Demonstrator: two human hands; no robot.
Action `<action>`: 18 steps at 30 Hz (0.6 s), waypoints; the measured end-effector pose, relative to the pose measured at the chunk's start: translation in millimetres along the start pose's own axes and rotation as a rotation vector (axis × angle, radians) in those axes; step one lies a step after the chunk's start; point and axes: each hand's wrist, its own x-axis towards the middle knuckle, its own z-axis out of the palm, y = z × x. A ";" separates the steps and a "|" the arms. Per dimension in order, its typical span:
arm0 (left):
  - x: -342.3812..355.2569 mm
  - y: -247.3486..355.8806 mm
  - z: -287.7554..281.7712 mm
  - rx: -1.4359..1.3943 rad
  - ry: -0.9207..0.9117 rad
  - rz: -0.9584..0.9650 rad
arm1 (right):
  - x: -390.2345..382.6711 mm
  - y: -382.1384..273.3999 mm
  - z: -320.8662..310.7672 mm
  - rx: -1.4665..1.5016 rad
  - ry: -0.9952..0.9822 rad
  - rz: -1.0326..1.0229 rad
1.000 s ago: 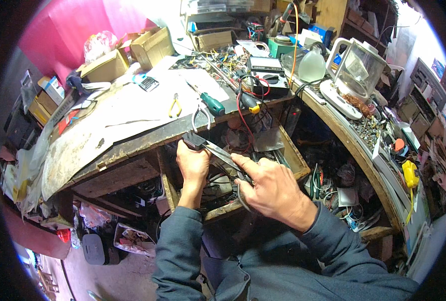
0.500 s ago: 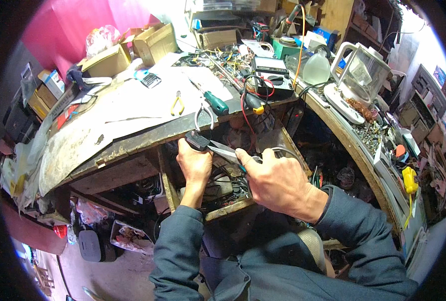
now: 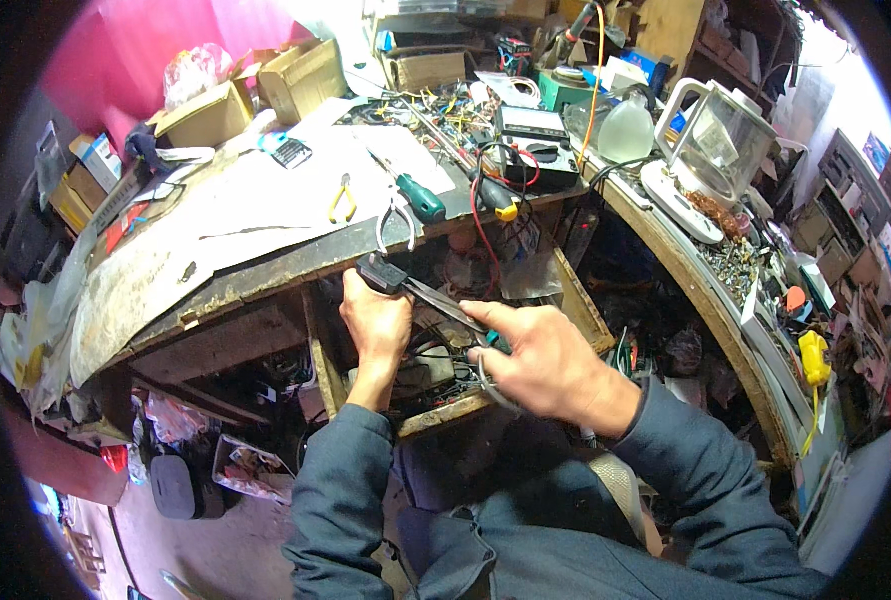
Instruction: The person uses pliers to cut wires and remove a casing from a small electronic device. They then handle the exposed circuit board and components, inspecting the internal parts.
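My left hand (image 3: 377, 325) is closed around a small black block-shaped part (image 3: 379, 272), held up in front of the bench edge. In my right hand (image 3: 555, 365) is a metal tool (image 3: 443, 305) with a long tapering blade and some teal (image 3: 497, 342) at its handle; the fingers hide its exact kind. Its tip meets the black part. A grey loop (image 3: 498, 393) hangs below my right fingers; whether it belongs to the tool I cannot tell. On the bench just beyond lie white-handled pliers (image 3: 396, 228), a green-handled screwdriver (image 3: 420, 199) and small yellow-handled pliers (image 3: 343, 201).
Under my hands an open drawer (image 3: 445, 413) holds cables and scraps. A multimeter (image 3: 537, 140) with red and black leads stands at the back, beside loose wires. To the right are a clear jug (image 3: 723, 140) and a bottle (image 3: 625, 132); cardboard boxes (image 3: 300, 82) stand back left.
My right hand has turned and dropped slightly, its index finger now stretched along the tool. The grey loop has swung from behind the hand to below it. The view has shifted a little.
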 end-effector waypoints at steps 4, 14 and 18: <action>-2.4 8.9 -0.3 -0.022 -0.003 -0.017 | -6.3 -5.8 1.9 -0.281 0.054 -0.032; -1.0 3.3 -1.0 -0.008 0.011 -0.015 | 7.5 2.0 -5.6 0.252 -0.060 -0.005; -3.0 9.1 -2.0 -0.024 0.000 -0.012 | -7.8 -2.7 10.7 -0.552 0.056 -0.076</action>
